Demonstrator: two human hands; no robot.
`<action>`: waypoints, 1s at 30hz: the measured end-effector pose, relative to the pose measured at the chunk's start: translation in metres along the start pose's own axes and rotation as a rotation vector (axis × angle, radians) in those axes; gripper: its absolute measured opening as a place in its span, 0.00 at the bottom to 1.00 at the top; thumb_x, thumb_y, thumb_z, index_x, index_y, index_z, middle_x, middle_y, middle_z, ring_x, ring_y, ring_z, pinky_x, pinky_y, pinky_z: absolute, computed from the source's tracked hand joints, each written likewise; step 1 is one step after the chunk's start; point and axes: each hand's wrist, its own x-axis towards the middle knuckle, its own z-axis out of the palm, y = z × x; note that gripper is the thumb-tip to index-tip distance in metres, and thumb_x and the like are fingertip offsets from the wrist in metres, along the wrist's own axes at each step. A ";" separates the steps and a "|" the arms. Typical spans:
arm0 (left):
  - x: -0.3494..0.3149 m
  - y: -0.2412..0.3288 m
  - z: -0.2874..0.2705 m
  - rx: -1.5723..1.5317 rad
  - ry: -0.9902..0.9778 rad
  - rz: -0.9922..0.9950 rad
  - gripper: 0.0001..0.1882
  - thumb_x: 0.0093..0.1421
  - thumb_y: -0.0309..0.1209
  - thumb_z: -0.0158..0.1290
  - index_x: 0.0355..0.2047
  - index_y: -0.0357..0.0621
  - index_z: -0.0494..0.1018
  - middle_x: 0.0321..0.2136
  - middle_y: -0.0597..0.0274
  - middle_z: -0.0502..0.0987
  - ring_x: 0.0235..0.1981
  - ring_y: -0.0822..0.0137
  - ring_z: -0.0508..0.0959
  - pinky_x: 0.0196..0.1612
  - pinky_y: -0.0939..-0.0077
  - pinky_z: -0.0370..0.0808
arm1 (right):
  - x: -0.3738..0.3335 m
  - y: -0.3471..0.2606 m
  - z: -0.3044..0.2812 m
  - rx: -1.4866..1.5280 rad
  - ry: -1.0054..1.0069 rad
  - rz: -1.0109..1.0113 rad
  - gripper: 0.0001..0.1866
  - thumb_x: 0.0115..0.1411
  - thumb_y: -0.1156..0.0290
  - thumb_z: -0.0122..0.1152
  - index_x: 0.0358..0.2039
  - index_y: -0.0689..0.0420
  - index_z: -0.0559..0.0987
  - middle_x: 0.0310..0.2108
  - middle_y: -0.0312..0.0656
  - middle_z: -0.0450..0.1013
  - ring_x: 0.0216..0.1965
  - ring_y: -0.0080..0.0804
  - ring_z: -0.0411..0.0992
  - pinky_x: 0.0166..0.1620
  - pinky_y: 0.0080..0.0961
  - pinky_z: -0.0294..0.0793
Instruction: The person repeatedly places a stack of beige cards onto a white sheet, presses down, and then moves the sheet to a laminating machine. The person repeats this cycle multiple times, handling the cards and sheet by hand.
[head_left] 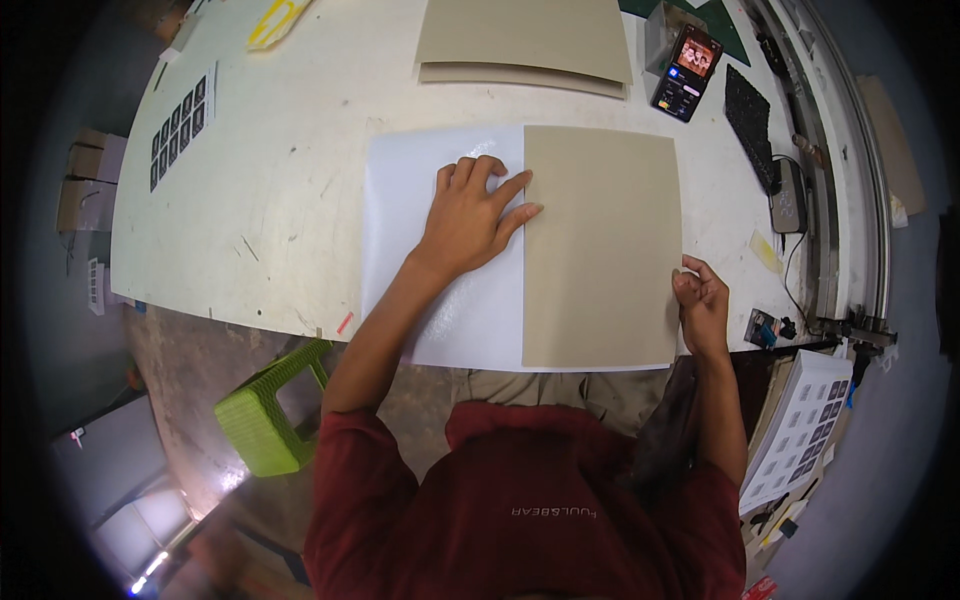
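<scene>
A beige-grey cardboard sheet lies flat on the right part of a glossy white sheet at the table's near edge. My left hand rests on the white sheet with fingers apart. Its index finger and thumb tips touch the cardboard's left edge. Over at the cardboard's right edge, my right hand is closed, with thumb and index finger pinching the rim. Its other fingers are curled and partly hidden.
A stack of cardboard sheets lies at the far side. A lit phone leans on a block at far right. Near the right rail are a black box with a cable and printed sheets. A green stool stands lower left.
</scene>
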 end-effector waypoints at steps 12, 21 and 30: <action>0.001 0.003 -0.006 0.040 -0.024 0.024 0.30 0.62 0.57 0.56 0.53 0.46 0.79 0.46 0.53 0.73 0.50 0.55 0.69 0.56 0.57 0.62 | -0.002 -0.006 -0.001 -0.077 -0.001 0.043 0.18 0.67 0.76 0.60 0.54 0.70 0.72 0.34 0.40 0.80 0.32 0.16 0.73 0.35 0.13 0.70; 0.002 0.004 -0.009 0.090 -0.069 0.039 0.39 0.55 0.64 0.58 0.55 0.45 0.77 0.48 0.52 0.73 0.51 0.53 0.69 0.58 0.55 0.61 | -0.006 -0.015 0.007 -0.138 -0.006 0.082 0.15 0.67 0.73 0.59 0.51 0.68 0.73 0.30 0.40 0.80 0.26 0.15 0.73 0.28 0.12 0.68; 0.004 0.006 -0.012 0.108 -0.094 0.035 0.39 0.54 0.64 0.59 0.56 0.46 0.77 0.48 0.52 0.73 0.52 0.53 0.69 0.59 0.55 0.61 | -0.005 -0.012 0.006 -0.240 0.008 0.045 0.08 0.67 0.73 0.59 0.40 0.66 0.75 0.25 0.35 0.77 0.23 0.12 0.67 0.26 0.14 0.64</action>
